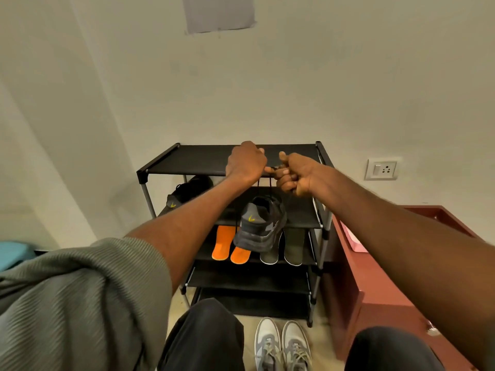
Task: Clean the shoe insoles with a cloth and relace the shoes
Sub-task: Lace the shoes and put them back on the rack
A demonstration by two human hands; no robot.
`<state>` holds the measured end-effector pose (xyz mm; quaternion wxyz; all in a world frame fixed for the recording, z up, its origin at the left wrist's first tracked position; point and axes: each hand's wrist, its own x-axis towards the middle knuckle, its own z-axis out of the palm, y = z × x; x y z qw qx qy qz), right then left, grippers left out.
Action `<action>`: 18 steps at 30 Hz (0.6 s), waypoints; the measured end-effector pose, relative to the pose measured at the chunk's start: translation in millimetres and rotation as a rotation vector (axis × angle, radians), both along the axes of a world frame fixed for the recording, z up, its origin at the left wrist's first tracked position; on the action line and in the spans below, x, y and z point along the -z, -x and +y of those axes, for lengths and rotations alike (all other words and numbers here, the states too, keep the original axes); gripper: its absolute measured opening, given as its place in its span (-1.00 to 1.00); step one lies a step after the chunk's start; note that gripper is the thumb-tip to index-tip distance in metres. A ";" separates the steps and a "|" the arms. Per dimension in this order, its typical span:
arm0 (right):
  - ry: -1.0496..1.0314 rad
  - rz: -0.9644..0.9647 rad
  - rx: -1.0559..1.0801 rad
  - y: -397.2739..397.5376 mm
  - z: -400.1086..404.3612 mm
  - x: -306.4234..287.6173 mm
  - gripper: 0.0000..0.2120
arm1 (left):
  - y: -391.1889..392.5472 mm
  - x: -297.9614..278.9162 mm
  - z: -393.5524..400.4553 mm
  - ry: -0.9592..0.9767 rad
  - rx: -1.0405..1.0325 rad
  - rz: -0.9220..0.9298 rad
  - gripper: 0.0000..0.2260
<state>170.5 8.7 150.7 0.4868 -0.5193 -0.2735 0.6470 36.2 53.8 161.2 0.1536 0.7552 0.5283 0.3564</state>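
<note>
Two hands (267, 167) over black rack (160, 163).

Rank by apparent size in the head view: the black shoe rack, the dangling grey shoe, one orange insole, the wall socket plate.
1. Black metal shoe rack
2. Grey shoe hanging by its laces
3. Orange insole
4. White wall socket plate, farther from the camera, so unsure

Home interior, entryway corner. Black fabric-shelved metal shoe rack (235, 159) against plain cream wall (348, 76); white wall switch-socket plate (381, 169); grey lace-up sneakers (282, 346) on floor; reddish-brown wooden cabinet (375, 277) beside rack.
</note>
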 end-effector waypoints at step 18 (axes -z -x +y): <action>0.146 -0.298 -0.070 2.9 4.4 -2.7 -0.62 | 39.2 20.3 5.9 0.085 0.188 -0.293 -0.83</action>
